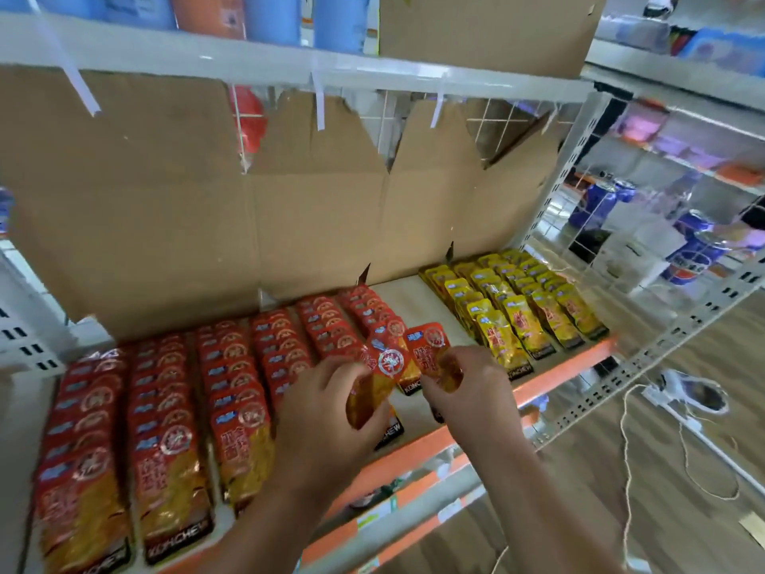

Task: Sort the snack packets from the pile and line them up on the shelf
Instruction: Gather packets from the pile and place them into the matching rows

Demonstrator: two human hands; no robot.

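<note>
Two red snack packets held over the front of a shop shelf (418, 300), near the end of the red rows. Left hand (331, 403) closed around a red packet (383, 368), tilted, its clear lower half showing orange-brown contents. Right hand (467, 387) pinching the lower end of a second red packet (428, 348), just beside the first and upright. Below the left hand, a further packet lying flat at the shelf's front edge, its black "KONCHEW" strip partly hidden by the fingers. To the left, overlapping rows of red packets (165, 408) running from the front lip back to the cardboard backing (165, 192). To the right, across a bare strip of shelf, rows of yellow packets (517, 304) set the same way, well apart from the hands. Orange trim (567, 364) along the shelf front. Above, a white upper shelf (207, 55) with blue and orange goods, blurred. At right, a white perforated upright (554, 180), wooden floor (621, 490) and a white cord (627, 449) trailing across it.
</note>
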